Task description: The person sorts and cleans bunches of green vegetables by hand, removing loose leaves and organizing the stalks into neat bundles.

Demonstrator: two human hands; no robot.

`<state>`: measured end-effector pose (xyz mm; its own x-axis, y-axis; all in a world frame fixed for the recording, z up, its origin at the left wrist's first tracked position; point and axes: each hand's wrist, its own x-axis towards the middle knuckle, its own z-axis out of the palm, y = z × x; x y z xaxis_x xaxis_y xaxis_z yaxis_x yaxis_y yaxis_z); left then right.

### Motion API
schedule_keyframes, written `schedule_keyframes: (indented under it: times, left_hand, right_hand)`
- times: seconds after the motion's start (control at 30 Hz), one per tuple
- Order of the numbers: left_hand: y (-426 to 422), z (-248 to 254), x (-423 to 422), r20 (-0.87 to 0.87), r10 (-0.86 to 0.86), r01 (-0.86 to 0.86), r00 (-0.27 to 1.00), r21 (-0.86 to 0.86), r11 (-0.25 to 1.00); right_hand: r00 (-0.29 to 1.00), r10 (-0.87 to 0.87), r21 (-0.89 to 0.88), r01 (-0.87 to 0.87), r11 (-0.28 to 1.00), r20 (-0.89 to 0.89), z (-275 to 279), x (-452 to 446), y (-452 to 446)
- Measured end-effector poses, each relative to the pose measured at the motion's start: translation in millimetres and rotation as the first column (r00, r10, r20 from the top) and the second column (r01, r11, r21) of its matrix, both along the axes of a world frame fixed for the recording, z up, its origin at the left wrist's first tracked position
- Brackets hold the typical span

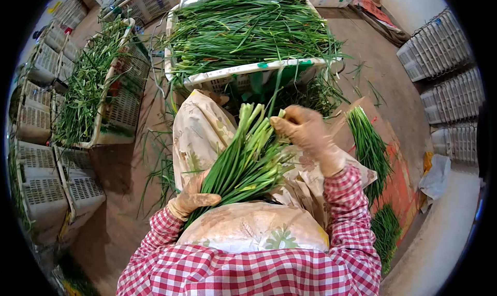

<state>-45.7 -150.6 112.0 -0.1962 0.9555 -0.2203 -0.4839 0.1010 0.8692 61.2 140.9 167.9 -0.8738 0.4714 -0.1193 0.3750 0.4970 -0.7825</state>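
A thick bunch of garlic chives [235, 164] lies slanted over my lap, pale cut ends pointing up and away from me. My left hand [199, 196], in a tan glove, is wrapped round its lower leafy part. At the upper end, my gloved right hand [305, 133] is closed in a pinch beside the pale stalk ends. It is slightly blurred by motion, and what sits between its fingertips cannot be made out. A patterned apron [243, 226] covers my lap beneath the bunch.
Ahead stands a white crate [228, 73] heaped with chives. Another full crate [106, 107] is at the left, near stacked empty crates [44, 192]. Tied-looking chive bunches [370, 151] lie on cardboard at my right. More crates [437, 45] line the right wall.
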Motion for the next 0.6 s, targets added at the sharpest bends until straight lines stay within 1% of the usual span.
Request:
schedule_keyframes:
  times: [0.03,0.1,0.13,0.17,0.2,0.23,0.3,0.33,0.37,0.43,0.47,0.5,0.53,0.57,0.6]
  left_hand:
    - [-3,2,1,-0.004,0.002,-0.002,1.000,-0.008,1.000]
    - [-8,5,0,-0.066,0.042,-0.050,0.997,-0.135,0.990]
    - [-11,3,-2,-0.172,0.036,-0.063,0.984,-0.157,0.986]
    - [-14,2,-4,-0.171,0.040,-0.067,0.984,-0.156,0.986]
    - [-14,2,-6,-0.139,-0.018,-0.005,0.990,-0.169,0.986]
    - [-10,9,-4,-0.158,-0.032,0.004,0.987,-0.173,0.985]
    - [-3,24,-1,-0.197,-0.059,0.022,0.979,-0.181,0.983]
    - [-3,27,1,-0.139,-0.051,0.030,0.989,-0.149,0.988]
    - [-2,26,2,-0.121,-0.064,0.048,0.991,-0.133,0.990]
    - [0,23,3,-0.085,-0.091,0.083,0.992,-0.101,0.991]
    - [3,20,7,-0.091,-0.045,0.040,0.995,-0.058,0.998]
    - [4,18,9,-0.095,0.003,-0.005,0.996,-0.019,1.000]
    - [1,18,4,-0.110,-0.063,0.056,0.992,-0.067,0.996]
    - [1,16,2,-0.109,-0.059,0.051,0.992,-0.072,0.996]
    - [1,11,-1,-0.136,-0.050,0.040,0.989,-0.075,0.996]
  right_hand:
    - [0.999,-0.033,0.005,0.033,0.999,-0.035,-5,-3,-10]
    - [0.998,0.008,-0.111,-0.015,0.994,-0.068,7,-3,-7]
    - [0.997,0.012,-0.112,-0.020,0.994,-0.071,15,-3,-6]
    - [0.990,-0.017,-0.251,-0.018,0.968,-0.137,22,-1,-3]
    - [0.979,-0.057,-0.384,-0.023,0.923,-0.196,30,1,1]
    - [0.972,-0.083,-0.365,-0.003,0.931,-0.220,40,1,14]
    - [0.978,-0.064,-0.538,-0.055,0.841,-0.200,39,-2,54]
    - [0.976,-0.110,-0.431,0.020,0.902,-0.187,37,-6,56]
    - [0.975,-0.114,-0.426,0.023,0.905,-0.189,32,-8,51]
    - [0.983,0.174,-0.256,-0.182,0.949,-0.053,29,-15,37]
    - [0.937,0.330,-0.279,-0.289,0.916,0.113,32,-21,35]
    - [0.883,0.425,-0.363,-0.336,0.869,0.200,33,-27,34]
    - [0.867,0.432,-0.349,-0.336,0.875,0.248,34,-30,33]
    - [0.849,0.439,-0.335,-0.338,0.879,0.295,35,-32,31]
    - [0.846,0.446,-0.340,-0.344,0.875,0.291,35,-32,29]
